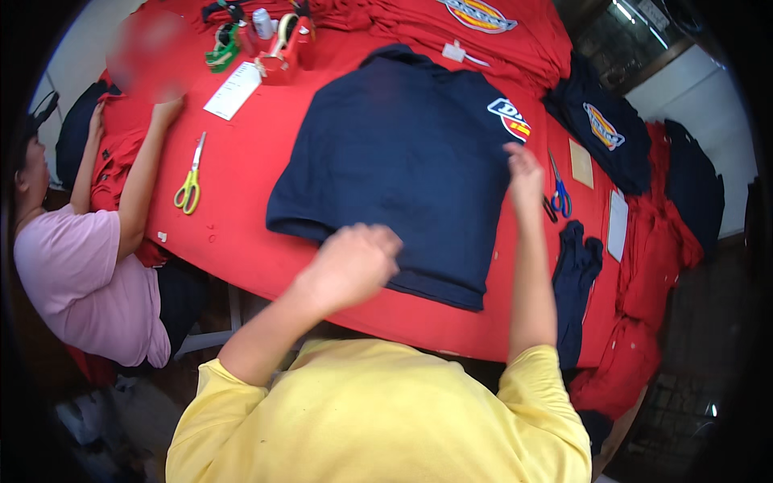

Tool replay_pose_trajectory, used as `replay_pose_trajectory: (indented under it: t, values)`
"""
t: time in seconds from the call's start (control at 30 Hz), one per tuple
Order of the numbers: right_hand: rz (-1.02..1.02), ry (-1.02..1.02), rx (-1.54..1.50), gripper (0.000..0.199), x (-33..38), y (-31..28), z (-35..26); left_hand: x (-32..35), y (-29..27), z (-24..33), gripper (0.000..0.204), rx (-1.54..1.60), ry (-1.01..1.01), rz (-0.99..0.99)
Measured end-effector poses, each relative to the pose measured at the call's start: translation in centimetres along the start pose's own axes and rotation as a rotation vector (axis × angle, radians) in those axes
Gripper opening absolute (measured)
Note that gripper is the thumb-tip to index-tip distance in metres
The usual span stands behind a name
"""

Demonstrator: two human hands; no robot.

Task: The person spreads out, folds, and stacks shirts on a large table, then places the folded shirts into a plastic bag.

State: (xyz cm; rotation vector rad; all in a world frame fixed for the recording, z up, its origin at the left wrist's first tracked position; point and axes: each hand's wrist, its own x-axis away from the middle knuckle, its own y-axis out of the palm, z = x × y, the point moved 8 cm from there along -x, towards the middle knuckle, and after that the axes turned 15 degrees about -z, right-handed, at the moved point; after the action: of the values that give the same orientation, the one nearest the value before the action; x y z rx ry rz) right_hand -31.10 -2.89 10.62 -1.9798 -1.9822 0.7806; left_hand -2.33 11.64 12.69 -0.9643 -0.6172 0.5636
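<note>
Here, wearer's two hands (pixel 354 264) at one navy garment (pixel 390 169), two scissors (pixel 194 171) nearby.

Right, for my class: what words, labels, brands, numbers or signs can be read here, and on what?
I won't copy out wording or brands, but print stands here:
Spread navy garment: colourful logo, cut off at its right edge.
Red garment pile: similar logo.
Second navy garment, further right: matching logo.
White paper slip: lines too small to read.
</note>
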Motion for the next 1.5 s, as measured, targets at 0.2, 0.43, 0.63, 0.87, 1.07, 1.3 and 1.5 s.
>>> replay_pose_trajectory:
  t: [0.2,0.43,0.63,0.87,1.07,1.3,1.5]
  values:
    - [-0.241,-0.076,0.605,0.039,11.4,15.7,-3.8,-6.1,2.8,-10.6,0.037,-0.202,-0.118,0.386]
    - [-0.242,-0.184,0.779,0.042,8.7,14.2,-2.1,-4.8,2.5,-17.0,0.043,-0.266,-0.285,0.352]
    - [-0.249,-0.204,0.773,0.044,8.9,14.3,-2.0,-4.2,2.9,-16.6,0.052,-0.195,-0.293,0.368]
    - [-0.444,-0.197,0.938,0.07,13.0,14.8,-3.8,-0.5,5.0,-13.5,0.074,-0.228,-0.216,0.222]
    - [-0.42,-0.104,1.027,0.063,14.3,13.9,-3.4,3.0,6.6,-13.0,0.074,-0.179,-0.356,0.167]
    - [-0.482,-0.095,0.824,0.07,18.1,19.6,-6.6,1.0,7.9,-7.5,0.076,-0.11,-0.071,0.193]
    - [-0.509,-0.031,0.866,0.08,20.7,18.0,-6.2,2.7,9.3,-6.5,0.086,-0.094,-0.128,0.106]
